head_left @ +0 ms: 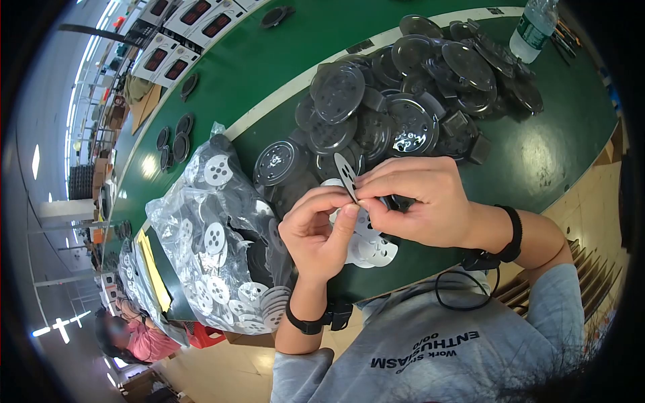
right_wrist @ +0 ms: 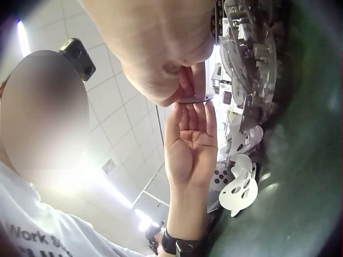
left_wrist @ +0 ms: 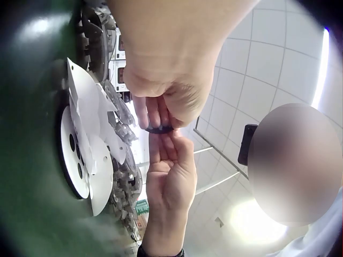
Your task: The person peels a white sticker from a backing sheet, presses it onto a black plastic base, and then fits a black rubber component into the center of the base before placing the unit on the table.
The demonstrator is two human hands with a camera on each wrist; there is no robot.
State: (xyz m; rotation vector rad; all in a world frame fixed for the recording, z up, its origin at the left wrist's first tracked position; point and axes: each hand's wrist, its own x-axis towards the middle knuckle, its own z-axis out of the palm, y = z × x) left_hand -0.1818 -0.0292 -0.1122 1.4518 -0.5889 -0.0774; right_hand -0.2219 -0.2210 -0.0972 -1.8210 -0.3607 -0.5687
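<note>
In the head view a thin round disc (head_left: 346, 174) stands nearly on edge, white with dark holes on its visible face. My left hand (head_left: 316, 232) pinches its lower edge between thumb and fingers. From the other side my right hand (head_left: 423, 201) pinches the same edge, fingertips close to the left ones. Both wrist views show the disc between the fingertips, its dark edge plain in the left wrist view. Below the hands lie curled white sheets with holes (left_wrist: 99, 134) and a flat white disc (left_wrist: 72, 152) with a dark edge.
Beyond the hands a heap of dark, see-through round lids (head_left: 410, 127) covers much of the green table (head_left: 531, 158). To the left a clear plastic bag (head_left: 195, 248) holds several white holed discs. A water bottle (head_left: 534, 30) stands far right; a person in pink (head_left: 148, 339) sits left.
</note>
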